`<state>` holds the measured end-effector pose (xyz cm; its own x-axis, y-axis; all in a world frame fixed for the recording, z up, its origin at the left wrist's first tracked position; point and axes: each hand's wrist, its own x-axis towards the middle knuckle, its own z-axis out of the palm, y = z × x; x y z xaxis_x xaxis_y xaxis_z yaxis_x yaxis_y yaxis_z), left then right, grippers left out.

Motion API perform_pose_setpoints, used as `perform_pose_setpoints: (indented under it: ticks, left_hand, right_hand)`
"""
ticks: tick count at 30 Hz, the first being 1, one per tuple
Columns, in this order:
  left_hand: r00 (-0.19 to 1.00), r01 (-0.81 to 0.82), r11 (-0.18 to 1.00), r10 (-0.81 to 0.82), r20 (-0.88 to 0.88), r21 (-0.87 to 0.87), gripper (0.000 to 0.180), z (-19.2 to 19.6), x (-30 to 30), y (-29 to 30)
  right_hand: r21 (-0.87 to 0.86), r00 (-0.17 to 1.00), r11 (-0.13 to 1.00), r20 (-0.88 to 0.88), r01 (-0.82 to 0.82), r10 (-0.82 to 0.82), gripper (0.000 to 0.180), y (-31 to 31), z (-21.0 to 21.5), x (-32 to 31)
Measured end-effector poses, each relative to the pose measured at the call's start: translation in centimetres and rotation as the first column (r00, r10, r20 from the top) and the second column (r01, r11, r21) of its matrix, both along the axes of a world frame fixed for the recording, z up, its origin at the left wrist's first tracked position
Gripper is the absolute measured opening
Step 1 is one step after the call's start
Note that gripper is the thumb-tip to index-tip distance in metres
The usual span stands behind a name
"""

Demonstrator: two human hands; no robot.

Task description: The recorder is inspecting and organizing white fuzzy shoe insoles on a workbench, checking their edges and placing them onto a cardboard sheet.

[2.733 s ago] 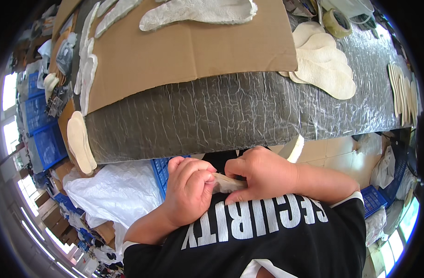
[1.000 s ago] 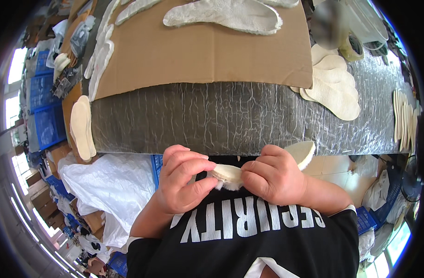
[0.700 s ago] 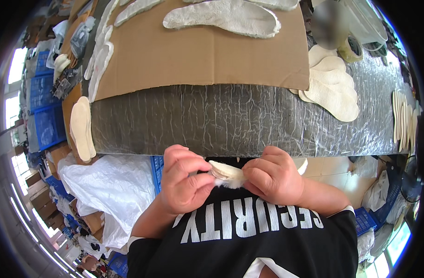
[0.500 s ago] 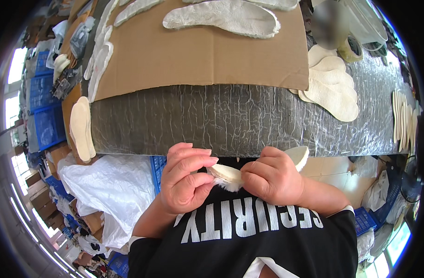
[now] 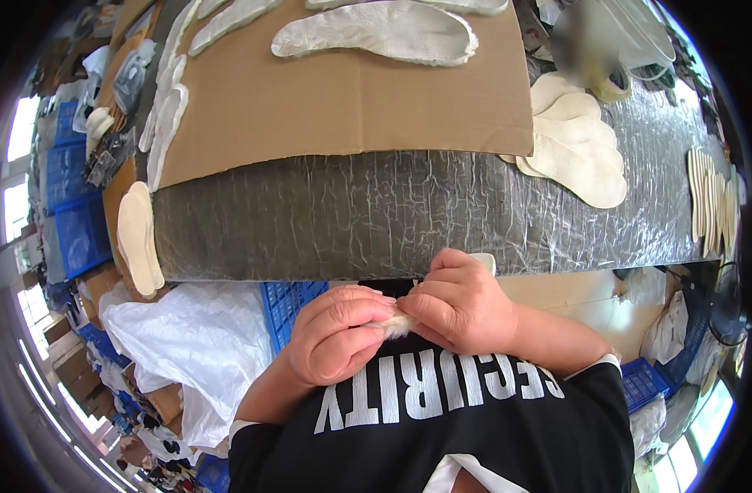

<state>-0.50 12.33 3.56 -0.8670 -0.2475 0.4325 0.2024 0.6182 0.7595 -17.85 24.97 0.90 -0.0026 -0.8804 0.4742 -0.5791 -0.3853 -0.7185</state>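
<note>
A cream insole with a fluffy white underside [image 5: 398, 326] is pinched between my two hands, just off the table's near edge. My left hand [image 5: 336, 333] is closed on one end of it, thumb and fingers pressed together. Around its middle, close beside the left fingertips, my right hand [image 5: 462, 306] is wrapped. The other end of the insole pokes out behind the right knuckles. Most of the insole is hidden by my fingers.
Fleecy insoles [image 5: 380, 33] lie on a brown cardboard sheet [image 5: 343, 115] atop the dark, plastic-covered table [image 5: 310, 214]. Cream insole pieces [image 5: 577, 156] fan out at its right, with a row of more [image 5: 712, 201] at the far right. Two insoles [image 5: 137, 238] rest at left.
My hands have drawn together, so the gap between them has closed over the insole. The left hand has moved right and its raised fingers have come down; the view has shifted slightly.
</note>
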Motion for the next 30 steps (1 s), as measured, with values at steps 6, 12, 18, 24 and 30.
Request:
perform_pose_setpoints:
  ticks: [6, 12, 18, 24, 30]
  left_hand:
    - [0.998, -0.045, 0.981, 0.036, 0.051, 0.187, 0.033, 0.2, -0.8, -0.1]
    - [0.998, -0.021, 0.996, 0.015, 0.067, 0.091, 0.027, -0.1, -0.6, -0.2]
    - [0.999, -0.034, 0.991, 0.032, 0.013, 0.133, 0.019, -0.7, -2.1, -0.5]
    - [0.968, -0.223, 0.629, 0.230, 0.095, 0.745, 0.043, -3.4, -3.0, 0.7]
    - [0.899, -0.137, 0.976, 0.052, 0.435, 0.167, 0.025, -3.2, -1.3, -1.2]
  right_hand:
    - [-0.149, 0.989, 0.988, -0.137, 0.042, -0.063, 0.020, 0.3, -0.7, 0.2]
    - [-0.121, 0.991, 0.992, -0.128, 0.027, -0.042, 0.025, -0.2, -0.1, -0.1]
    - [0.016, 0.999, 0.999, 0.025, 0.027, -0.028, 0.024, -0.4, -0.3, -0.5]
    - [-0.003, 0.844, 0.972, 0.497, 0.236, -0.203, 0.014, -0.3, -0.8, -0.4]
    - [0.022, 0.608, 0.997, 0.791, 0.079, -0.066, 0.032, 0.7, -1.8, -0.7]
